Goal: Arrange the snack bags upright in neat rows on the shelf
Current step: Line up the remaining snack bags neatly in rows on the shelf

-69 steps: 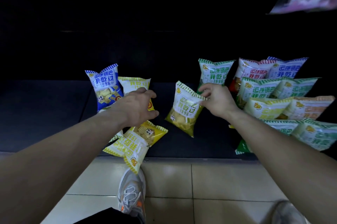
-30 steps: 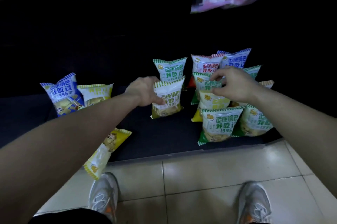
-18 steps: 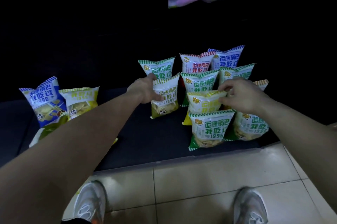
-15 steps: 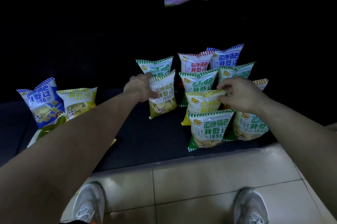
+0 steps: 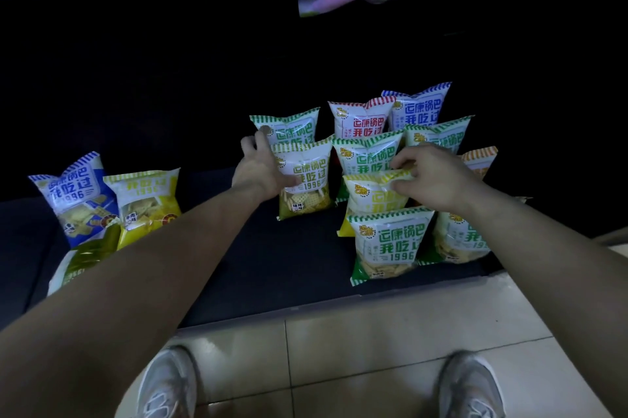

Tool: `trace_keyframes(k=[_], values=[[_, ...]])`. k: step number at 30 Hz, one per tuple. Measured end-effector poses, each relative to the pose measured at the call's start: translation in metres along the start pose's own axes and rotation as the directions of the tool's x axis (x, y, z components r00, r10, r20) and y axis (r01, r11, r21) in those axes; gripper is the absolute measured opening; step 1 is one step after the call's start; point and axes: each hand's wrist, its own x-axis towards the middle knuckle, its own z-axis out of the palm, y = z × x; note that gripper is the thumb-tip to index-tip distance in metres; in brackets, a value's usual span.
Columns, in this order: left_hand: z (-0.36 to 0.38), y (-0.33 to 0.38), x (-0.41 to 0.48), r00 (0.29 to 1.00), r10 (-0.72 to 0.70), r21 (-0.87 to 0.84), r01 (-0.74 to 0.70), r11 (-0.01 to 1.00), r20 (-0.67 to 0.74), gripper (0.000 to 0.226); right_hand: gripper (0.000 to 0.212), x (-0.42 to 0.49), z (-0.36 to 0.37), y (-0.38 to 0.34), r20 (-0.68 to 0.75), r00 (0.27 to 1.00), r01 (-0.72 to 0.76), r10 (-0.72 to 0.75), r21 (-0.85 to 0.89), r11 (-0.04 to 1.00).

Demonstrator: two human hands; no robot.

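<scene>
Dark and low, the shelf [image 5: 272,257] is sitting just beyond pale floor tiles [image 5: 356,342], where two grey shoes [image 5: 470,387] are showing. Most snack bags are standing upright in rows toward the shelf's right end. The left hand [image 5: 260,167] is gripping the olive-green bag [image 5: 304,179], thumb pressing on its front and fingers reaching behind its left edge; this bag is standing upright, just in front of a green bag [image 5: 289,128]. Right of the olive-green bag, the right hand [image 5: 431,179] is pinching the top seal of a yellow bag [image 5: 370,196], fingers curling narrowly around it. A front green bag [image 5: 387,247] is standing just before that yellow one. Far left of the olive-green bag, a blue bag [image 5: 73,193] and another yellow bag [image 5: 146,200] are leaning side by side, with a pale-green bag [image 5: 88,254] lying flat in front of them.
</scene>
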Motion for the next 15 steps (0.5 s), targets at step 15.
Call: trace_keyframes(k=[15], values=[[0.026, -0.002, 0.003, 0.997, 0.014, -0.386, 0.018, 0.922, 0.079, 0.113, 0.038, 0.0, 0.009, -0.018, 0.036, 0.998, 0.056, -0.057, 0.05, 0.997]])
